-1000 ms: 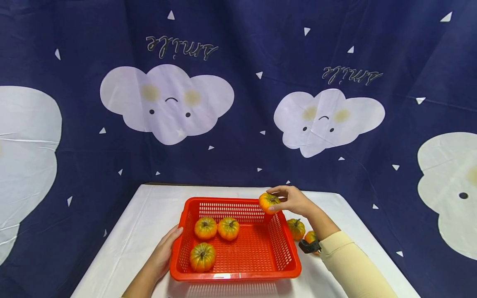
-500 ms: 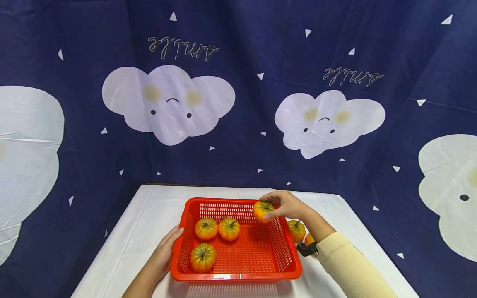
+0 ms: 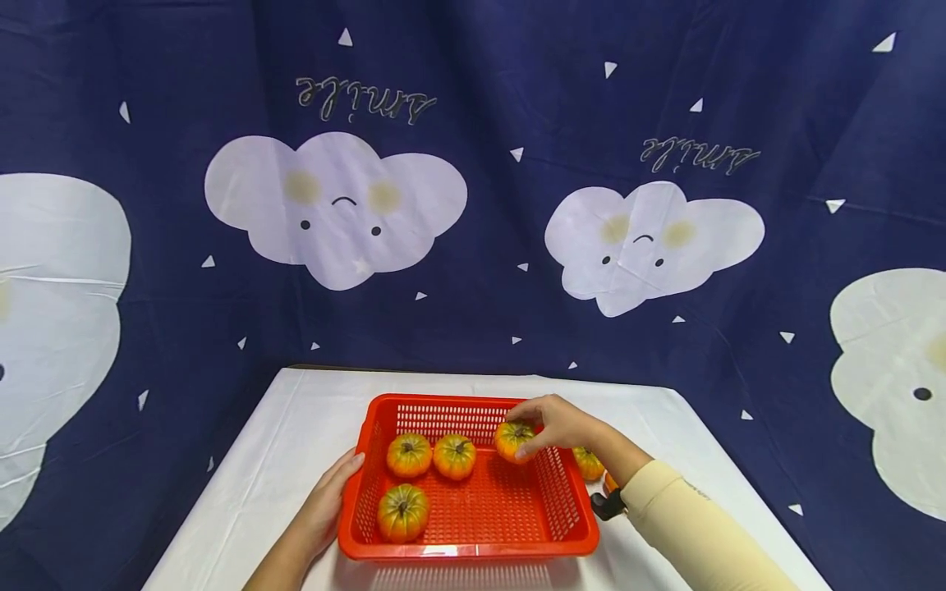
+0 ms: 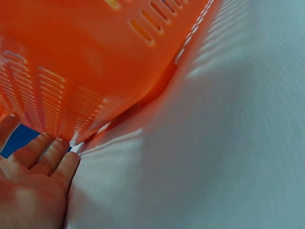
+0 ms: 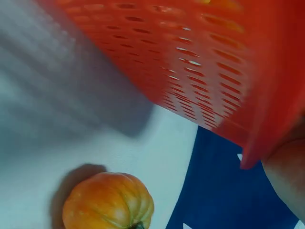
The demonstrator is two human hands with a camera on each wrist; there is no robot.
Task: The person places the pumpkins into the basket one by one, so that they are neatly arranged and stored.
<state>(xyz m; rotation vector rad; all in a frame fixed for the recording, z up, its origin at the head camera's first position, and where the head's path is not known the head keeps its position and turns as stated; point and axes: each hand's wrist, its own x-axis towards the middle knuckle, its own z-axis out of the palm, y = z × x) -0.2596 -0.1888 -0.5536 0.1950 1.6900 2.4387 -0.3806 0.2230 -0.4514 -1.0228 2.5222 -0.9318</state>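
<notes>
A red plastic basket [image 3: 473,552] with slotted walls stands on the white-covered table. My right hand [image 3: 557,423] reaches over its right wall and grips a small orange-green pumpkin [image 3: 512,443] by its sides, low inside the back right part. In the right wrist view only a bit of that hand [image 5: 288,176] shows past the rim, and the held pumpkin is hidden. Three similar pumpkins, such as the front one [image 3: 402,513], sit in the basket's left half. My left hand [image 3: 325,497] rests against the left wall, its fingers [image 4: 50,155] extended along the slots.
To the right of the basket, on the table [image 3: 244,492], lie a pumpkin [image 3: 589,464] and another orange one [image 3: 611,483], partly covered by the right wrist and its black strap [image 3: 608,505]. A dark blue cloth [image 3: 488,328] with clouds hangs behind the table.
My right hand has carried the pumpkin from above the basket's back right corner down and leftward into it. The left hand and basket have stayed in place.
</notes>
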